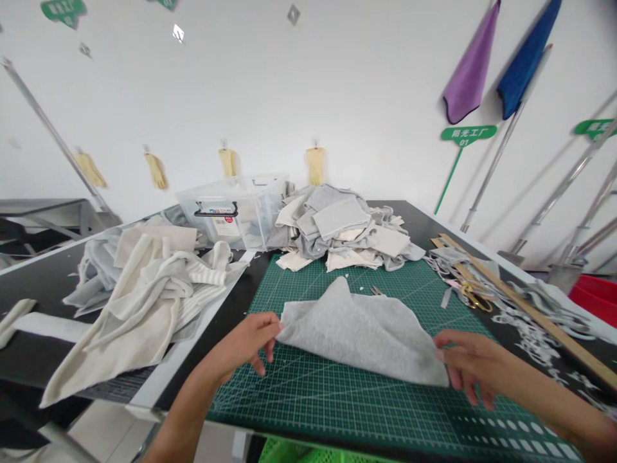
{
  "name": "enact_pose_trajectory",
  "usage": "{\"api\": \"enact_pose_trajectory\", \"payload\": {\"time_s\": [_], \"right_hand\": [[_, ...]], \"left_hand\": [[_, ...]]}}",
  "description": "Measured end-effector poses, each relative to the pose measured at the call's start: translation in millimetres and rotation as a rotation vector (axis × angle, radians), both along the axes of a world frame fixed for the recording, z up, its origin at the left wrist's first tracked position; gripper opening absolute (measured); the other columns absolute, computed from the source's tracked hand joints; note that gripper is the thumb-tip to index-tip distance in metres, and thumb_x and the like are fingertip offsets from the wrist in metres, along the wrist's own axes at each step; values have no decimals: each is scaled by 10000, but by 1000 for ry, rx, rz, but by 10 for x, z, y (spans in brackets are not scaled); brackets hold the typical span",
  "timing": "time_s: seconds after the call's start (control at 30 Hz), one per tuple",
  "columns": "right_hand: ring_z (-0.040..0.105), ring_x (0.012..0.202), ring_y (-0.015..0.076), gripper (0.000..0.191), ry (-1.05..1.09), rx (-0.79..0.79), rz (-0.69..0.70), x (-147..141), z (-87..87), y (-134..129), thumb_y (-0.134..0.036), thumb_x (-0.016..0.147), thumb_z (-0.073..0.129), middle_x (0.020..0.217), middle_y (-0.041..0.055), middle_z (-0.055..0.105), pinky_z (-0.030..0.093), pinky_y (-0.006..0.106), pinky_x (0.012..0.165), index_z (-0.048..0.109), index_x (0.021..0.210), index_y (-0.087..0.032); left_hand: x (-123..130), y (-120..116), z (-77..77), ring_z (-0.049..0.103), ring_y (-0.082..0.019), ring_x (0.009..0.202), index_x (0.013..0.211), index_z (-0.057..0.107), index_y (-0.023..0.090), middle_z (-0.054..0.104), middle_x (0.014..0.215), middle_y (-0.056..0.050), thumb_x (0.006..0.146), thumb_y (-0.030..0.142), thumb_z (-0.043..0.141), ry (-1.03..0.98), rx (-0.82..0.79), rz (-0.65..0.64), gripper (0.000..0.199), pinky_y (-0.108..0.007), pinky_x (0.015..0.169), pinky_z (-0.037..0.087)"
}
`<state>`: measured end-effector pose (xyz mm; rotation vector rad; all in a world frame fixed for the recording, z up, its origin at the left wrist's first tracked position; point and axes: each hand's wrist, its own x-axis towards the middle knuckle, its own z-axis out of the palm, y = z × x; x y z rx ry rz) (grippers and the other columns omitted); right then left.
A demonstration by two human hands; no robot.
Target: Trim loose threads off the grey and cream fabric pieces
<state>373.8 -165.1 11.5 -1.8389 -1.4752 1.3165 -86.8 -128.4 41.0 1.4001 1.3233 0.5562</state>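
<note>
A piece of light grey knit fabric (pixel 357 334) stretches between my two hands above the green cutting mat (pixel 299 399). My left hand (pixel 255 337) pinches its left corner between thumb and fingers. At the opposite end, my right hand (pixel 467 363) grips the right corner, its thumb on top. The cloth's middle rises in a soft fold and its lower edge sags a little. Just behind it, the tips of a small metal tool (pixel 376 290) show on the mat; the remainder is hidden by the cloth.
Behind the mat lies a heap of grey and cream fabric pieces (pixel 337 225), beside a clear plastic bin (pixel 231 212). More cloth (pixel 159 289) is piled at left. Gold-handled scissors (pixel 475 299), scraps and a long wooden strip (pixel 540 308) lie along the right side.
</note>
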Motion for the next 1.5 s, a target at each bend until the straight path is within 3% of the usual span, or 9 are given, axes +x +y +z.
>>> {"api": "enact_pose_trajectory", "payload": {"time_s": [0.1,0.27,0.37,0.57,0.73,1.0,1.17,1.33,1.5], "right_hand": [[625,513,166,366,-192,31,128,-3,61,-92,-577,855,605,685,42,680,395,219,395,645,920,-220],[655,680,178,320,-319,252,272,-454,371,171,-501,967,467,796,32,703,452,254,577,664,970,-249],[659,817,202,278,-466,407,288,-737,393,479,-432,970,463,926,44,711,447,280,694,669,994,-246],[611,1052,268,286,-811,531,245,-781,76,955,-291,884,574,1123,140,658,408,327,890,648,1124,-155],[616,1012,273,206,-897,464,278,-610,36,1043,-266,825,632,1022,111,679,394,324,838,668,1010,-184],[649,815,222,196,-760,370,308,-411,202,1002,-305,892,521,889,62,699,350,278,655,646,1006,-205],[621,730,214,239,-589,391,281,-203,512,973,-406,831,603,771,30,668,380,275,626,687,951,-217],[620,748,221,309,-525,492,295,-68,1068,1003,-501,837,626,767,45,683,433,293,675,728,864,-211],[584,785,161,393,-437,796,191,-136,1749,951,-571,946,542,857,17,672,430,275,707,679,1047,-217]], "left_hand": [[-30,-94,-117,627,-170,661,866,564,195,625,769,-29,871,513,528,278,24,-67,320,-210,480,453],[200,57,-42,638,-196,791,959,561,227,672,837,-27,873,280,519,638,450,41,109,-279,699,419],[376,262,-7,654,-220,853,987,594,228,700,927,-56,911,320,498,641,476,-52,153,-299,747,417],[624,705,-131,658,-285,1013,1069,632,159,690,1111,-159,932,428,504,686,478,-101,328,-348,849,449],[792,1036,-280,660,-301,1009,1181,605,178,695,1132,-142,856,417,621,603,460,-161,404,-358,837,459],[939,1323,-410,596,-167,767,889,627,171,671,864,-31,820,269,613,387,518,-178,121,-262,675,408],[822,1322,-97,576,-153,804,956,631,137,640,877,-33,740,208,657,105,505,-129,229,-244,698,421],[744,1309,375,587,-171,812,1079,674,110,654,891,-44,749,316,691,-11,391,-276,389,-264,715,422],[736,1369,990,538,-149,765,865,648,138,599,800,-8,850,407,607,-19,674,-246,272,-264,711,412]]}}
